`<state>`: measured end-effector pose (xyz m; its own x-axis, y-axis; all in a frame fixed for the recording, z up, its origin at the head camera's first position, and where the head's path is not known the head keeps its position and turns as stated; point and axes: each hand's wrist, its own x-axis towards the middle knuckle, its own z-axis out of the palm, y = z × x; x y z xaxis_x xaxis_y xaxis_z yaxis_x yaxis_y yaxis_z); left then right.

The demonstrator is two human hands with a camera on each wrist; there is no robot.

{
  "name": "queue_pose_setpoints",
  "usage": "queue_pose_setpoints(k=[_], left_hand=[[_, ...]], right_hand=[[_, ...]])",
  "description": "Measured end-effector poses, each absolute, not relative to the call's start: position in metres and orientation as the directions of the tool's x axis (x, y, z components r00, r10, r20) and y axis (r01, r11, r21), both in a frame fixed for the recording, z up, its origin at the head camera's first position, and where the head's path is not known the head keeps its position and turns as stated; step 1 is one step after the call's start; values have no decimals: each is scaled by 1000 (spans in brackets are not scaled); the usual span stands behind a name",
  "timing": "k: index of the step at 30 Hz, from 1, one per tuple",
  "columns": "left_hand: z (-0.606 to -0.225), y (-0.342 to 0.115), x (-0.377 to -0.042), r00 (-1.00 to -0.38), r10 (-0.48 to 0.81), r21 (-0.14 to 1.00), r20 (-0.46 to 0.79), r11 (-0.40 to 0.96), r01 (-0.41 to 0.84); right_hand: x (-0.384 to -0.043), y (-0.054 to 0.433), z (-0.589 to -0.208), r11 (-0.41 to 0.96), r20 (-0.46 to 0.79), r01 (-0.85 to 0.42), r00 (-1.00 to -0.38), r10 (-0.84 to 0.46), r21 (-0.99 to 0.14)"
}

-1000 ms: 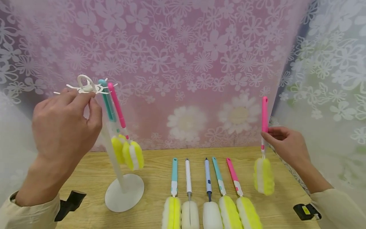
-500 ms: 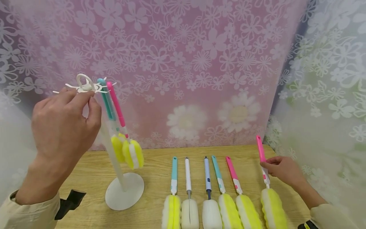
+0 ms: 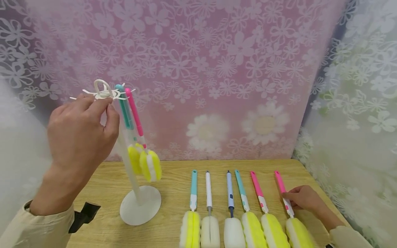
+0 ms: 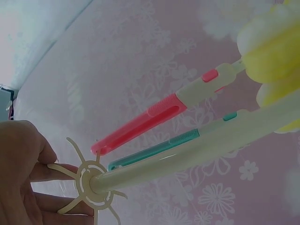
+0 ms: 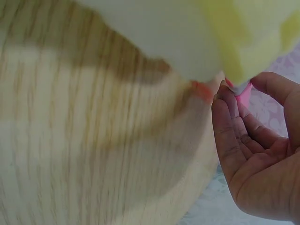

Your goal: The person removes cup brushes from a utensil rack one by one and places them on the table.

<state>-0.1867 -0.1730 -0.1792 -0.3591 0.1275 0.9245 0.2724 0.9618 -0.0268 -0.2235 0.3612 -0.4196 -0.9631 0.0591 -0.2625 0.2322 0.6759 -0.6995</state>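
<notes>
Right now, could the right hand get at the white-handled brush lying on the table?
Probably not at once: the right hand pinches the rightmost pink-handled brush, and three other brushes lie between. Nothing covers the white-handled brush, so with that grip freed, reaching over looks possible.

Head view facing forward and down over white stand (image 3: pixel 141 206), left-wrist close-up sharing that stand, right-wrist close-up right of it
</notes>
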Motion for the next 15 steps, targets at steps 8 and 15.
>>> queue_pose_setpoints(k=[8, 15], left_hand=[[-178, -174, -185, -374, 132, -33, 918, 965, 260], [-180, -173, -187, -345, 121, -21, 931, 960, 280]], right_hand=[[-228, 351, -422, 701, -241, 203, -969, 47, -684], [-228, 344, -423, 703, -251, 205, -967, 39, -681]])
